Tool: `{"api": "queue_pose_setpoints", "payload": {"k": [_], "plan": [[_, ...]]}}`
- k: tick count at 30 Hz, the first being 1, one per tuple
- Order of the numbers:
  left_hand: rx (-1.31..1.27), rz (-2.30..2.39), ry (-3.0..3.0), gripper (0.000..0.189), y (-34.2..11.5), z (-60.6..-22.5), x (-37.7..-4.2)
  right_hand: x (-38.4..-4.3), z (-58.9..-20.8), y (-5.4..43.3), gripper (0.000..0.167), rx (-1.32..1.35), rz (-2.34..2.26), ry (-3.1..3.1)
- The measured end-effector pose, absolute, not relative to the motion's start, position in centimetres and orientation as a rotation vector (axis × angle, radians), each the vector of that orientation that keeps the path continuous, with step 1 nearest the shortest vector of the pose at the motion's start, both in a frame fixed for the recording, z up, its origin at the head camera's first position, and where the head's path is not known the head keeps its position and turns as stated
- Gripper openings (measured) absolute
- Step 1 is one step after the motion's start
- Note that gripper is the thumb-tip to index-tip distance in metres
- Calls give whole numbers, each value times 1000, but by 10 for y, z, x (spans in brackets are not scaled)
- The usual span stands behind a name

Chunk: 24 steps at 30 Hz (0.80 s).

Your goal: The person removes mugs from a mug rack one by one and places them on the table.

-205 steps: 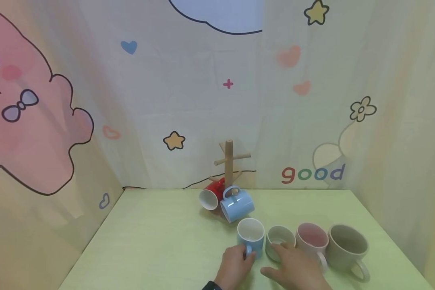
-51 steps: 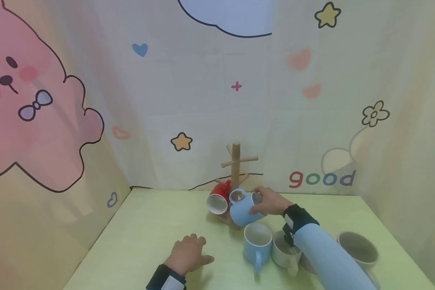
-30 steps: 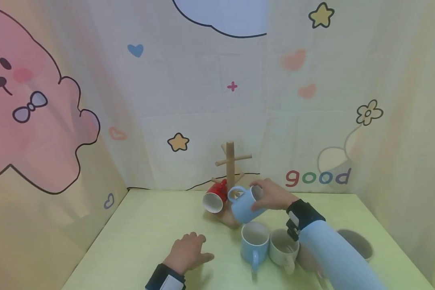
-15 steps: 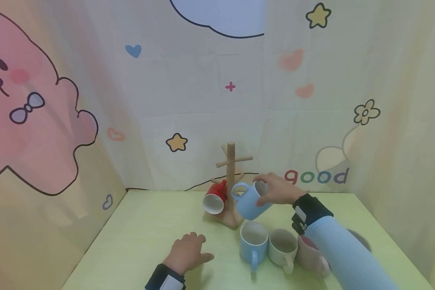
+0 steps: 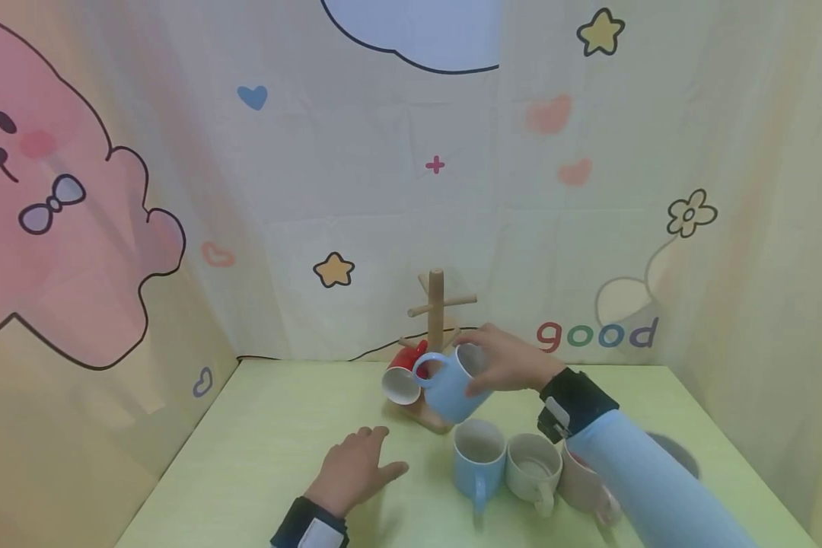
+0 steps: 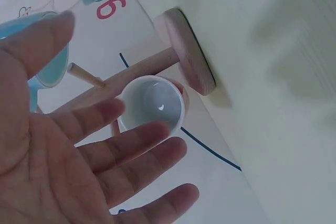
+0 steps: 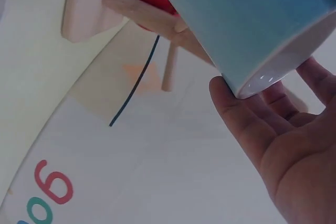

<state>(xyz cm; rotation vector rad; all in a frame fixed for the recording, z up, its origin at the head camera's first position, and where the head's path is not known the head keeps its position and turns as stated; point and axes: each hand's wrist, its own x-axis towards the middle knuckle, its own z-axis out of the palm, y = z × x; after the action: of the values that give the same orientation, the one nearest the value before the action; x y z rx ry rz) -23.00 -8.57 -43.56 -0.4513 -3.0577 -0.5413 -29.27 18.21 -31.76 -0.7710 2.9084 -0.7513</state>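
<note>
My right hand (image 5: 510, 361) holds a light blue mug (image 5: 448, 396) by its pale end, tilted, handle pointing left. The mug is in front of a wooden mug tree (image 5: 436, 304); whether its handle touches a lower peg, I cannot tell. A red mug (image 5: 408, 358) with a white inside hangs low on the tree, its mouth facing forward. My left hand (image 5: 352, 472) hovers over the table, holding nothing, fingers spread. The left wrist view shows its fingers (image 6: 142, 145) in front of the red mug's white mouth (image 6: 152, 106).
Several mugs stand in a row at front right: a blue mug (image 5: 479, 464), a pale grey mug (image 5: 534, 472), a pinkish mug (image 5: 582, 487) and a larger grey mug (image 5: 678, 453), mostly behind my right sleeve (image 5: 657, 479). A printed curtain (image 5: 383, 190) closes off the back.
The held blue mug, hanging on the tree at first, was drawn rightward and is now back left. My left hand left the standing blue mug's handle. The pale grey mug's handle now faces forward.
</note>
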Motion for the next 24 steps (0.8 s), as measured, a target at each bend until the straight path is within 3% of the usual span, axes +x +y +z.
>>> {"api": "queue_pose_setpoints", "payload": {"k": [6,15,24], "plan": [[-423,-699,-2961,77,-83,-429,-231,-282,-315,167,66,-864,-700,2888],[-395,-812,-2823,82,-78,-413,-228,-265,-320,148,66,-961,-656,2841],[-524,-806,-2754,61,-78,-404,-224,-253,-325,134,71,-1060,-487,2815]]}}
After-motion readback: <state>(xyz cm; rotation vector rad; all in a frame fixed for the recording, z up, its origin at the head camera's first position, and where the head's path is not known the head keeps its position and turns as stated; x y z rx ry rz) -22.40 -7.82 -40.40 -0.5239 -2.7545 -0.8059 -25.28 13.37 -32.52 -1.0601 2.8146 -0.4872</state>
